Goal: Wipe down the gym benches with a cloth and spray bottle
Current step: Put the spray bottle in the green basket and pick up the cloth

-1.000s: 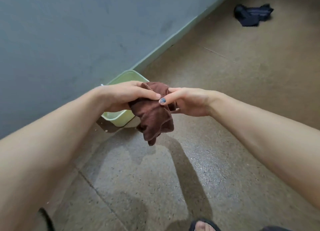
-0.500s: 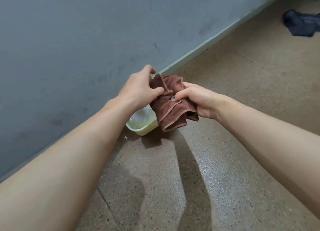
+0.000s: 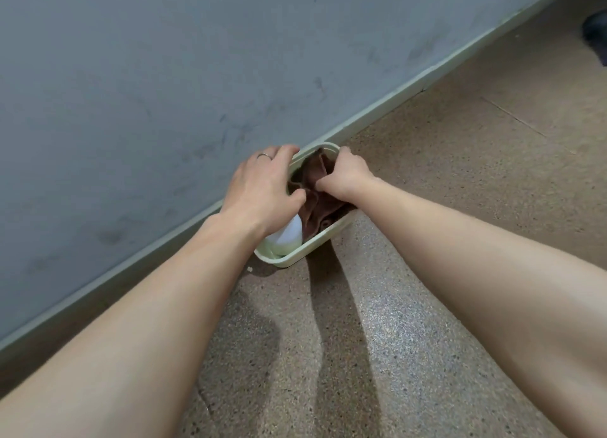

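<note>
The cloth [image 3: 318, 198], a brown crumpled rag, lay inside a pale green plastic tub [image 3: 315, 245] that sat on the floor [image 3: 427, 207], close against the baseboard [image 3: 377, 115] of the grey-blue wall [image 3: 164, 76]. In the head view, the only one given, both bare forearms reached from the near edge toward the tub. The left hand [image 3: 262, 188] hovered over the tub's left side with its fingers bent over the far left rim and its thumb pressed down onto the cloth; a ring [image 3: 264, 156] showed on one finger. Whether that grip pinched the fabric or only pressed on it could not be told, since the palm hid the contact. The right hand [image 3: 345, 175] reached into the tub from the right, its grip curled, the thumb and fingers bunched on a fold of the cloth near the tub's middle. A white rounded object [image 3: 289, 237], perhaps part of a bottle, lay in the near end of the tub just under the left wrist, touching the cloth's near edge. The floor was speckled tan, with the arms' shadows falling on it near the tub. At the far right edge, a dark bundle [image 3: 596, 37] lay on the floor, well apart from the tub and too cropped to identify.
</note>
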Demonstrator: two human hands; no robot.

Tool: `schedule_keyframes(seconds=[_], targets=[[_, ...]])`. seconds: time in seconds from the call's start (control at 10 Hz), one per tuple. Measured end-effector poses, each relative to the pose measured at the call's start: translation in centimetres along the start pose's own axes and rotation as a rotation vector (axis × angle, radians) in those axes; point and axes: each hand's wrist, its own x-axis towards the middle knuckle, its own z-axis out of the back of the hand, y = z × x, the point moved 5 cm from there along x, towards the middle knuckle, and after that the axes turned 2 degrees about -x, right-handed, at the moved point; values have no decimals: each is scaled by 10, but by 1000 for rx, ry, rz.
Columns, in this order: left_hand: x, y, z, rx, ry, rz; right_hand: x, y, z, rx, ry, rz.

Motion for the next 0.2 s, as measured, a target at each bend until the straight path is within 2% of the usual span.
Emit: schedule_keyframes(seconds=[0.1,0.2], targets=[[-1,-5,6,-51,-9,5,-19,5,-1,-177,-126,95],[0,-13,28,-131,-71,-33,-45,2,16,18,-217,180]])
